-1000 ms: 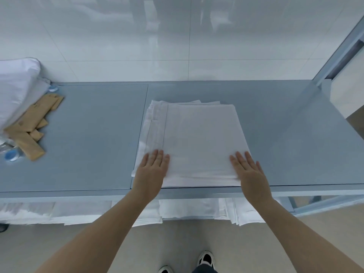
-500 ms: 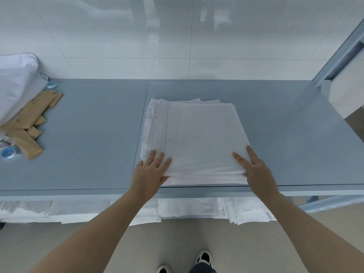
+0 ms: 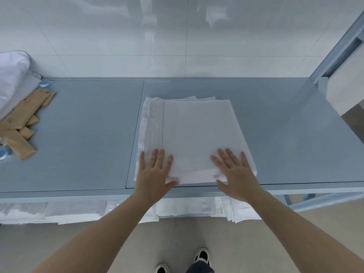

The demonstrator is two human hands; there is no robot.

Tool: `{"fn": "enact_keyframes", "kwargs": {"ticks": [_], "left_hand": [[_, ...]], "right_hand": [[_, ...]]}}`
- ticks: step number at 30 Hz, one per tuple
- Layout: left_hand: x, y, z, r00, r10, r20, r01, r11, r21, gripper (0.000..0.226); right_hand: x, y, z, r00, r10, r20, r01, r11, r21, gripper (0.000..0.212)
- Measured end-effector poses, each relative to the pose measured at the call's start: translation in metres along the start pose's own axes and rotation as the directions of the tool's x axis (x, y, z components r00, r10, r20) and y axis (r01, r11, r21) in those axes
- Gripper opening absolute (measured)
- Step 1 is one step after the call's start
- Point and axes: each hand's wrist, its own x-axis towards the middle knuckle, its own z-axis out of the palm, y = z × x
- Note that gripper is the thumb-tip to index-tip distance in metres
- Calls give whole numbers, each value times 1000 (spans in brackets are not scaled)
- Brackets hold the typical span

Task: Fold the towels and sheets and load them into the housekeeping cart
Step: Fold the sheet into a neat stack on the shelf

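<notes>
The folded sheet [image 3: 197, 138] is kept near the front edge of the cart top [image 3: 88, 134], pinned flat by the left hand [image 3: 155, 172] and right hand [image 3: 234, 172], fingers straight, probably so creases get smoothed.

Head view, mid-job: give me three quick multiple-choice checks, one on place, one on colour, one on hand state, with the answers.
1. Where does the folded white sheet lie?
A. on the blue table top
B. on the floor
C. on the lower shelf

2. What colour are the flat packets at the table's left end?
A. red
B. tan
C. green

3. How are the hands on the sheet?
A. both flat, fingers straight
B. both in fists
C. one lifted away

Answers: 1 A, the sheet rests on the table top near its front edge. 2 B, they are tan. 3 A, the left hand and right hand press flat on its near edge.
</notes>
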Motion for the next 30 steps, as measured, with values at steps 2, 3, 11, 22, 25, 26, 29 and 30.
{"fn": "enact_keyframes", "kwargs": {"ticks": [2,3,11,22,25,26,29,30], "left_hand": [[10,4,3,995,25,93,-24,1000,-11,91],[14,4,3,991,35,129,-35,999,-1,93],[16,4,-6,961,44,272,-70,994,88,100],[-14,4,-10,948,76,308,-63,997,-53,85],[3,19,-15,960,51,276,-6,987,-161,81],[11,23,-13,961,46,272,1,985,-170,77],[37,21,-5,957,-26,290,73,986,-150,71],[45,15,-2,954,-61,293,106,984,-140,74]], "right_hand": [[8,-17,3,999,-24,41,27,996,-82,85],[11,-20,4,999,-14,39,18,993,-116,88],[9,-13,7,996,84,20,-77,966,-245,82],[-20,-41,-15,962,139,235,-148,989,23,72],[9,-55,-23,963,51,266,-124,957,262,51],[20,-63,-23,966,7,260,-81,958,274,50],[47,-73,-14,977,-68,202,34,985,168,53],[54,-68,-11,982,-69,175,46,990,133,54]]}}
